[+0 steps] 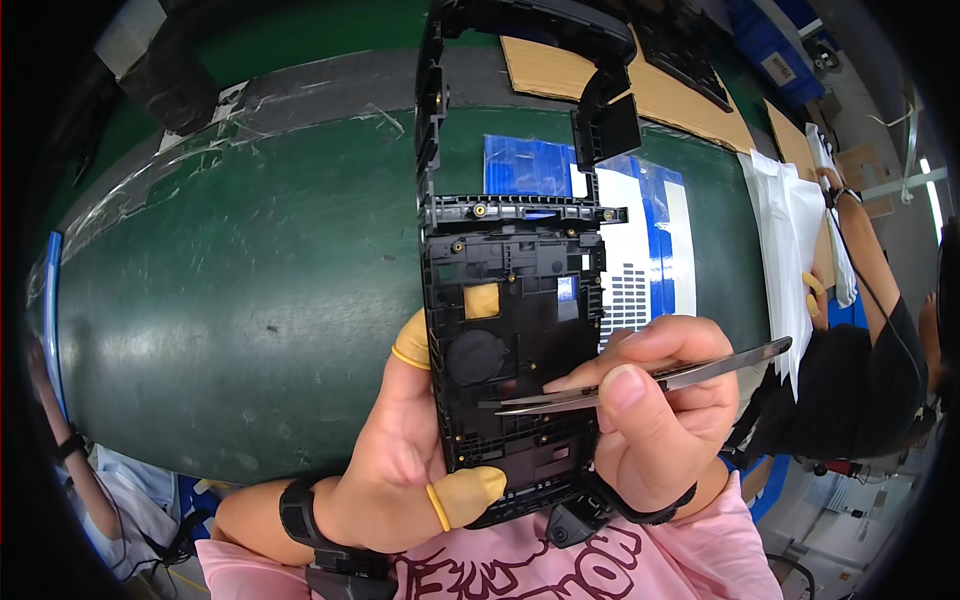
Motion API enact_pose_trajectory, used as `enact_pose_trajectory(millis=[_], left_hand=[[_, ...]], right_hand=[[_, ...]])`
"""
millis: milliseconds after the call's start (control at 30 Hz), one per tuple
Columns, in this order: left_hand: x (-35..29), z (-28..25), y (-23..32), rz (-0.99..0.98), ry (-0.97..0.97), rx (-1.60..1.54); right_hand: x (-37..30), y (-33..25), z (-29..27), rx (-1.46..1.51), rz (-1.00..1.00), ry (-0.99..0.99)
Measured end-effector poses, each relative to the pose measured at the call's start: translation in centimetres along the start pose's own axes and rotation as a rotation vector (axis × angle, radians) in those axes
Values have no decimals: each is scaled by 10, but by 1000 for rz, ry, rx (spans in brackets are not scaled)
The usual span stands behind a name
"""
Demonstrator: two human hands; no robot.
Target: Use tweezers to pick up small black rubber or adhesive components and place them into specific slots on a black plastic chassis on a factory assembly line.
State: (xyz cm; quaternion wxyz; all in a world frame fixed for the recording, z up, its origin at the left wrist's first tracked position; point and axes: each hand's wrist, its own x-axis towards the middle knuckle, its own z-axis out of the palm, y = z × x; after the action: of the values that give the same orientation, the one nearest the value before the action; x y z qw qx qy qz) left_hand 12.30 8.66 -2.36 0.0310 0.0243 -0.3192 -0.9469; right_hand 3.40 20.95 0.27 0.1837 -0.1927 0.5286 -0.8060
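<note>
A long black plastic frame (pixel 540 330) with ribs, brass inserts and cut-out windows stands up in front of me. My left hand (pixel 400 450) grips its lower left edge, yellow finger cots on the thumb and a finger; the other fingers pass behind it. Between thumb and fingers my right hand (pixel 665 400) pinches a pair of metal tweezers (pixel 700 372). Their tips lie over the lower part of the frame, close to a round black disc (pixel 477 357); whether they touch or hold anything, I cannot tell.
Beyond the frame, a white sheet with small dark rectangles (pixel 630 290) lies on blue plastic (pixel 528 165) on the green mat (pixel 240 290). Cardboard (pixel 545 70) runs along the far side. White bags (pixel 785 240) hang at the right, beside another person's arm (pixel 865 240). Another person's arm (pixel 85 480) shows at left.
</note>
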Motion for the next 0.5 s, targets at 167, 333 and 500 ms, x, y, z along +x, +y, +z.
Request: enact_pose_trajectory(millis=[167, 333, 500], left_hand=[[-1, 1, 1, -15, 21, -17], [0, 1, 0, 4, 15, -8], [0, 1, -1, -7, 24, -11]], right_hand=[[1, 0, 1, -24, 5, 18], [0, 1, 1, -48, 12, 42], [2, 2, 1, -65, 2, 40]])
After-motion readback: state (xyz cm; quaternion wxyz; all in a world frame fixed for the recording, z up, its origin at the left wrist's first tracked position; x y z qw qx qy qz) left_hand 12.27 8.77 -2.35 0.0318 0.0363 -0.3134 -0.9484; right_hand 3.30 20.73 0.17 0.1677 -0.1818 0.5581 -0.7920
